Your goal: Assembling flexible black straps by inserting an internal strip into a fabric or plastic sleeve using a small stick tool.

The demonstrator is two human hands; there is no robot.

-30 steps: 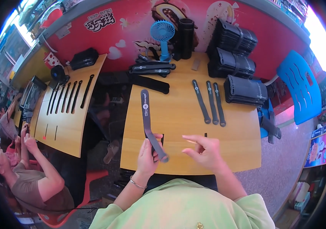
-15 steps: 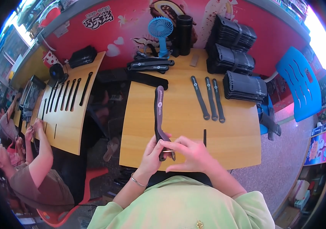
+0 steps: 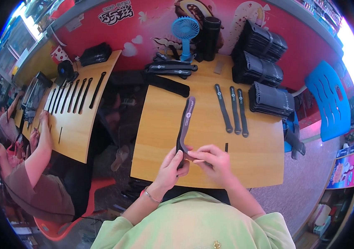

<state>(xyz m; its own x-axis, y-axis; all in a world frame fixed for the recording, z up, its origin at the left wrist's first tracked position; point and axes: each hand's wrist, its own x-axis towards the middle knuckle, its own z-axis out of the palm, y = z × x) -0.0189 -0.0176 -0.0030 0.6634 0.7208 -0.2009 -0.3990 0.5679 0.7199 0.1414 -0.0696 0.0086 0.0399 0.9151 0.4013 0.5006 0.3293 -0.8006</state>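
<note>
My left hand point(image 3: 171, 169) is closed around the lower part of a dark strap point(image 3: 187, 120), which stands up from my fist and bends near my fingers. One face of it is grey with pale lettering, the other black. Against the strap's lower end, my right hand point(image 3: 215, 162) pinches a thin pale strip point(image 3: 199, 160); what the strip is made of, I cannot tell. Just beyond my right fingers a short black strip point(image 3: 226, 147) lies on the table, partly covered. Three similar straps point(image 3: 234, 110) lie spread out farther right.
Bundled dark straps point(image 3: 271, 98) are stacked along the table's right side. Toward the back stand a blue fan point(image 3: 185, 31), a black flask point(image 3: 211, 38) and a loose strap pile point(image 3: 170, 68). A blue chair point(image 3: 328, 101) is at right. Left, a co-worker point(image 3: 40, 186) sits at another table point(image 3: 75, 143).
My right hand's spread fingers have closed into a pinch on the thin pale strip. The strap and my left hand have shifted a little right. The whole view has also shifted slightly.
</note>
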